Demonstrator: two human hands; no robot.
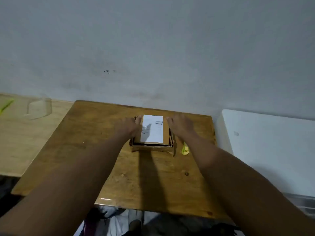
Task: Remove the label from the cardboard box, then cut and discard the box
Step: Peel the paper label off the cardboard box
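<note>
**A:** Head view, item one: the grip?

**B:** My left hand (127, 127) lies against the left side of the cardboard box (152, 145), my right hand (180, 125) against the right side. The fingers reach over the far edges and are blurred; whether they curl round the cardboard or only press flat, I cannot tell.

**A:** Item two: the box?

**B:** On the wooden table (95, 150), toward the far edge near the wall (153, 48). White label (152, 128) on top, uncut, with a barcode at its right; the other print is too soft to read. My left hand's shadow falls across it. Flaps at the near side look ragged; details unclear.

**A:** Item three: surroundings?

**B:** A yellow-green tool (185, 149) just right of the box, half hidden under my right forearm; its kind cannot be made out. A white cabinet (265, 147) beside the table on the right. A paler table (20, 142) on the left holds a clear plastic piece (39, 108) and a green object (6, 105), cut off by the frame. Crumpled cloth (119, 220) below the near table edge, partly hidden by my arms.
</note>
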